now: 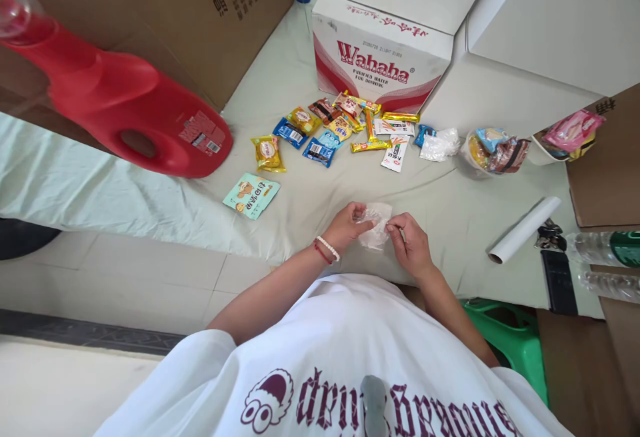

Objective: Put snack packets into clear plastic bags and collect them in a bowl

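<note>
Between my two hands is a small, whitish, see-through plastic bag (pixel 375 224), held just above the near edge of the cloth-covered surface. My left hand (pixel 350 224) grips its left side with thumb and fingers. On the other side, my right hand (pixel 409 242) pinches its right edge. What the bag contains, if anything, I cannot make out. A mint-green snack packet (pixel 251 195) lies flat to the left of my hands. Beyond them are several wrapped snacks, among them a yellow packet (pixel 269 153), a blue packet (pixel 319 152) and a white packet (pixel 395 153).
A large red jug (pixel 165 110) lies on the left. At the back stands a Wahaha carton (pixel 380 57). To the right are a crumpled clear wrapper (pixel 440 144), a tub of snacks (pixel 475 157), a white roll (pixel 525 229), a black phone (pixel 559 282) and plastic bottles (pixel 595 249).
</note>
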A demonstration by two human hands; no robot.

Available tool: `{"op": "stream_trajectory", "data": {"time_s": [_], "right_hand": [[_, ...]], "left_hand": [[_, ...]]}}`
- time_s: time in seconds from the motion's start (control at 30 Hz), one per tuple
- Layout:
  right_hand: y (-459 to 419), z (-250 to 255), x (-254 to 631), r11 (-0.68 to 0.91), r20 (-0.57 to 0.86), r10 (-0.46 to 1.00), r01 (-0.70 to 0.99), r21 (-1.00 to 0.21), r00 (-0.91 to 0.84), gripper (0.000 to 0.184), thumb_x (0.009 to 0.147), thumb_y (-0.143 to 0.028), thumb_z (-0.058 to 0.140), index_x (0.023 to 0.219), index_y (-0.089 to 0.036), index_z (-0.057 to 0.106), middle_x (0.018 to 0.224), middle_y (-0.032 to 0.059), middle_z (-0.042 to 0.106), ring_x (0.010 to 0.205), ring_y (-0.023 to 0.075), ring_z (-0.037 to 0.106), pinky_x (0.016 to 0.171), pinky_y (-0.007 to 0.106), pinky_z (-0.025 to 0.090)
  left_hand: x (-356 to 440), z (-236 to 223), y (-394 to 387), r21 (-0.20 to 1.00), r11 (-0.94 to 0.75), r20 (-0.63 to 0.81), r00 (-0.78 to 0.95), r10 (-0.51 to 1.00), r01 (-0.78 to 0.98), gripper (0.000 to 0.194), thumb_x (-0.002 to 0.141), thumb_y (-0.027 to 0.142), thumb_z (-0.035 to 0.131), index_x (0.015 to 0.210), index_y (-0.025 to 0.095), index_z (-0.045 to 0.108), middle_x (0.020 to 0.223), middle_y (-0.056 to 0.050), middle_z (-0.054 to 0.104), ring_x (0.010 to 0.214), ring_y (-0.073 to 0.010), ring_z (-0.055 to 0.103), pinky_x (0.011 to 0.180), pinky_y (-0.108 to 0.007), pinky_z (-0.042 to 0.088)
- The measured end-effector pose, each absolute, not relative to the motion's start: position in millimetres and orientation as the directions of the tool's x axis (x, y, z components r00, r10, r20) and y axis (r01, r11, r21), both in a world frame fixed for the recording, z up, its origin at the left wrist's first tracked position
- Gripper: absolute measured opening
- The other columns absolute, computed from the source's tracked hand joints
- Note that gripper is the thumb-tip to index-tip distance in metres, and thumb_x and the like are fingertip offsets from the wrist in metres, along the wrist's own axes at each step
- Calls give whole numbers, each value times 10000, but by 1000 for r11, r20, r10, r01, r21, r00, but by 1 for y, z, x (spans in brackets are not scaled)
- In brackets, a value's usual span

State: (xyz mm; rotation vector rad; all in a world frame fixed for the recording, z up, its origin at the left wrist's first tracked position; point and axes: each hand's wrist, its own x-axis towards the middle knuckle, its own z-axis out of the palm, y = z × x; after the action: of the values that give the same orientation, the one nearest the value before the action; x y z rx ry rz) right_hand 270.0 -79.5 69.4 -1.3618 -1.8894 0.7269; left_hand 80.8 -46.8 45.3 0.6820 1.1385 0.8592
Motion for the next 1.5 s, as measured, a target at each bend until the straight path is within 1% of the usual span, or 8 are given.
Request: {"op": "stream_trajectory", "data": {"time_s": [0.23,0.43,0.57,0.77,0.97,1.07,1.2,1.5], "right_hand": [[-88,37,285,-94,-43,986,318,-944,162,258,987,-466,530,1104,-236,540,905,37,646,791,188,620,748,351,538],[-83,41,281,232,240,968,625,-746,-73,492,861,-426,724,1300,-271,563,1362,128,523,1267,302,482,1042,510,460],[-74,46,272,302,350,934,673,-675,-67,181,966,-346,577,1093,-282,688,1136,92,614,1116,276,545,985,488,481],[-68,43,270,205,206,977,460,-864,-48,256,1010,-392,523,1096,-288,740,1095,78,632,1075,232,611,954,419,522],[-69,41,270,136,135,990,374,-918,-27,263,976,-417,574,1110,-280,755,1053,66,620,997,205,620,868,363,538],[-70,38,271,1,32,994,292,-956,103,283,952,-437,590,1088,-241,743,1001,56,639,816,168,610,722,309,526],[-69,34,273,-247,-210,944,122,-961,256,342,897,-513,629,1021,-202,699,632,-40,525,490,106,406,472,244,368],[-70,36,263,-283,-249,936,110,-953,248,334,859,-533,655,939,-209,676,570,-64,486,454,101,379,445,242,333]], "left_hand": [[82,30,-52,872,376,-378,56,924,-313,291,639,317,818,759,185,588,687,48,547,637,-94,491,610,-228,404],[87,37,-61,964,242,-232,96,968,-113,184,730,301,761,767,185,624,720,30,582,676,-109,507,666,-246,408],[90,43,-67,956,250,-226,160,961,-155,288,707,369,819,794,189,613,778,17,597,714,-118,538,690,-252,434],[87,44,-71,892,351,-329,125,936,-284,460,775,521,776,1075,224,593,921,6,623,635,-90,532,629,-252,436],[85,34,-67,960,263,-249,142,958,-91,343,789,499,761,760,181,634,731,9,609,710,-130,545,702,-268,449],[84,30,-66,907,338,-324,99,941,-250,403,804,568,729,814,193,580,851,-7,654,821,-148,622,764,-289,515],[82,28,-64,803,409,-427,60,902,-433,489,776,611,744,860,213,472,932,-12,657,878,-158,686,825,-340,562],[96,41,-66,830,496,-467,169,868,-256,395,707,512,804,808,183,611,821,1,610,811,-140,581,671,-245,497]]}}
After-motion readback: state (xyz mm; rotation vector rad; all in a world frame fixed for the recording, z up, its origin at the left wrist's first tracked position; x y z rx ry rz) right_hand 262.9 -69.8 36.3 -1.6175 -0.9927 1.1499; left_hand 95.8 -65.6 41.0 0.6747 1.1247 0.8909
